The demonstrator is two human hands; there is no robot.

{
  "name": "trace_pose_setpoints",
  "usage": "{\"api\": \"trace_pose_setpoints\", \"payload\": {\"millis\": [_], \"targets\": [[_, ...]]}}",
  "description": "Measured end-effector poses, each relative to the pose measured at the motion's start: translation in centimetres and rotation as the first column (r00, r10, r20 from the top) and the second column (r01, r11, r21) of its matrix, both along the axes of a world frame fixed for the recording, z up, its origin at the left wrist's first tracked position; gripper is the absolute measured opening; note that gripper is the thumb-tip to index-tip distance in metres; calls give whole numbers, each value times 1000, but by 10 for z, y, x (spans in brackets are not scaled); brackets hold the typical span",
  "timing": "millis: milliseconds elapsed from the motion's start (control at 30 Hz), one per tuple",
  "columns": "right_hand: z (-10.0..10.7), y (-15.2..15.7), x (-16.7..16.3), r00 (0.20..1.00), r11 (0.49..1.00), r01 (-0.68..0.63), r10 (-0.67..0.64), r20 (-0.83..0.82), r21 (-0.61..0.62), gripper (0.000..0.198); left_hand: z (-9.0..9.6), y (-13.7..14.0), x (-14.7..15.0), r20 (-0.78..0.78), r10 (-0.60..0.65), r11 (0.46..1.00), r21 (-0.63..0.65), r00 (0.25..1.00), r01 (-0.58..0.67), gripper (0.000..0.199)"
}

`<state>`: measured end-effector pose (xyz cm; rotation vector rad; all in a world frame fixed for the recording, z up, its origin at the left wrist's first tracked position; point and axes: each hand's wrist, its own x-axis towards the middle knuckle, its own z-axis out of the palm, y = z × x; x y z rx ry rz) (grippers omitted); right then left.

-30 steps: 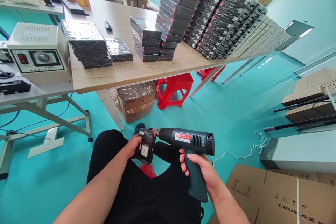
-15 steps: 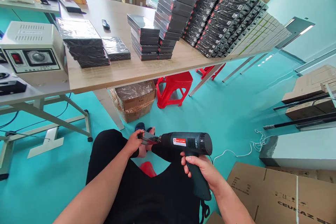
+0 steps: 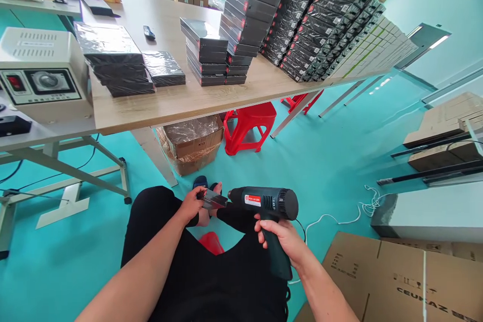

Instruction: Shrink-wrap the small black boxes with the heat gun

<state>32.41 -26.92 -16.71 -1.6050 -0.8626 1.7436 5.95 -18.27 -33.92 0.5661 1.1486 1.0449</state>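
My right hand [image 3: 277, 234] is wrapped round the handle of a dark heat gun [image 3: 264, 201] with a red and white label. The gun's nozzle points left, at the near end of a small dark box [image 3: 213, 199]. My left hand [image 3: 192, 206] grips that box by its far side, over my lap. The box looks glossy, and part of it is hidden behind my fingers. Whether the nozzle touches the box I cannot tell; they look very close.
Across the wooden table [image 3: 211, 103] stand wrapped black boxes [image 3: 109, 58] and tall stacks of boxes [image 3: 249, 10]. A beige control unit [image 3: 41, 73] is at left. Below are a red stool [image 3: 251, 126] and an open carton [image 3: 194, 143]. Large cartons [image 3: 385, 276] lie at right, near a white cable [image 3: 334, 219].
The heat gun has shifted slightly left and its nozzle has tilted up a little. My left hand still holds the box, whose angle has changed slightly. The whole view has drifted a little.
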Motion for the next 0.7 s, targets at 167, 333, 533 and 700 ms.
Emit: {"api": "trace_pose_setpoints", "payload": {"millis": [167, 333, 533, 700], "targets": [[7, 3, 0, 992, 998, 54, -57, -111, -31, 28, -11, 0, -6, 159, 5, 984, -175, 987, 23, 36], [22, -3, -7, 971, 999, -47, 50, -233, 16, 29, -18, 5, -9, 335, 12, 917, -379, 942, 123, 24], [23, -24, -7, 882, 910, -414, 391, -263, -35, 29, 3, 5, -19, 553, 25, 896, -381, 833, 226, 29], [11, -33, 1, 925, 938, -339, 319, -206, -68, 29, 16, 1, -24, 623, 29, 914, -333, 782, 232, 59]]}}
